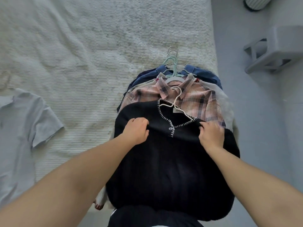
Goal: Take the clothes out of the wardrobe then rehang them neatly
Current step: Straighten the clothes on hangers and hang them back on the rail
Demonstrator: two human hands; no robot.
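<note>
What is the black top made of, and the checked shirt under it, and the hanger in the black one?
The black top looks like a soft matte knit, perhaps wool or acrylic, with white stitching round its neckline. The checked shirt looks like thin woven cotton: flat pink plaid, crisp collar. The hanger looks like slim wire with a pale coating; which metal, I cannot tell.
</note>
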